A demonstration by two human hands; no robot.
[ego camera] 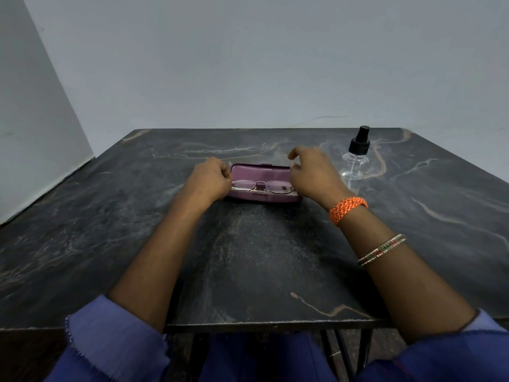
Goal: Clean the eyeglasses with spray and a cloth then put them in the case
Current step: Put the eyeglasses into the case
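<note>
An open purple glasses case (261, 170) lies in the middle of the dark marble table (137, 216), its lid raised at the back. Thin-framed eyeglasses (261, 186) rest in its lower half, lenses facing me. My left hand (210, 179) is at the case's left end, fingers pinched on the glasses' left side. At the right end, my right hand (311, 172) has its fingers curled over the glasses' right side and the lid's corner. A clear spray bottle (355, 161) with a black nozzle stands upright to the right. No cloth is visible.
The table meets a plain grey wall (248, 64) at the back. Its near edge (275, 322) is close to my body, with metal legs below. An orange thread band and bangles sit on my right wrist.
</note>
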